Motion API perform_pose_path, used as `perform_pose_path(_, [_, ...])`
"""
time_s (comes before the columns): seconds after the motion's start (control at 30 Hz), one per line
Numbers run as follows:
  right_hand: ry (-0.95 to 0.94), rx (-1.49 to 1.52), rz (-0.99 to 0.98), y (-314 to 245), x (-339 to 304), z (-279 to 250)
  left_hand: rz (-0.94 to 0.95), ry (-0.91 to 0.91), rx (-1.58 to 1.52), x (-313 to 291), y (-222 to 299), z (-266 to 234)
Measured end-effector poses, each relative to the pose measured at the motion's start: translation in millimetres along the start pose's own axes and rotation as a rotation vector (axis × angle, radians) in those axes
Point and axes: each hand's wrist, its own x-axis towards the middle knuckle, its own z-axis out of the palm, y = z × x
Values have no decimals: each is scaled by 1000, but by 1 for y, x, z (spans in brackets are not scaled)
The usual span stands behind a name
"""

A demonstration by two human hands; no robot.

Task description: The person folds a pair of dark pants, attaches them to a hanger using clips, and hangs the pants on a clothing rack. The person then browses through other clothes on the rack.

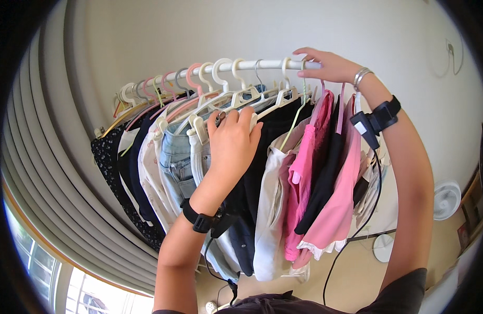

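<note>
My left hand (233, 138) is closed over the bar of a white clip hanger (199, 131), which carries pale denim (199, 157). A dark ring is on one finger. At the right end of the white clothes rail (257, 65), my right hand (333, 65) curls its fingers over the top, thumb below. Close to that thumb hangs a light green hanger (296, 125) with a cream garment (273, 193). Light blue jeans (176, 157) hang left of my left hand, and dark trousers (252, 193) to its right.
Pink garments (328, 209) and a black one crowd the rail's right end. A dark speckled garment (113, 162) hangs at the far left, beside a grey curtain (53, 167). A white fan (446, 200) stands right. Cables run from both wrist straps.
</note>
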Motion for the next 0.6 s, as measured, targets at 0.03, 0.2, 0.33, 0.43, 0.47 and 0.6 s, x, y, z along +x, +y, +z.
perform_pose_path(0.03, [-38,-49,-7,-1,3,2,16,4,-12,1,1,1])
perform_pose_path(0.2, [-151,21,141,-2,2,-6,-1,-21,-64,5,-2,-1])
perform_pose_path(0.33, [-113,-6,121,7,5,-2,2,-2,-72,3,-3,-3])
perform_pose_path(0.43, [-85,-60,96,3,2,1,10,32,-51,1,-4,-3])
perform_pose_path(0.47, [-100,-60,114,-1,1,0,-4,10,-66,0,-4,-3])
perform_pose_path(0.6, [63,103,-16,23,-11,-2,-32,72,-169,2,2,-11])
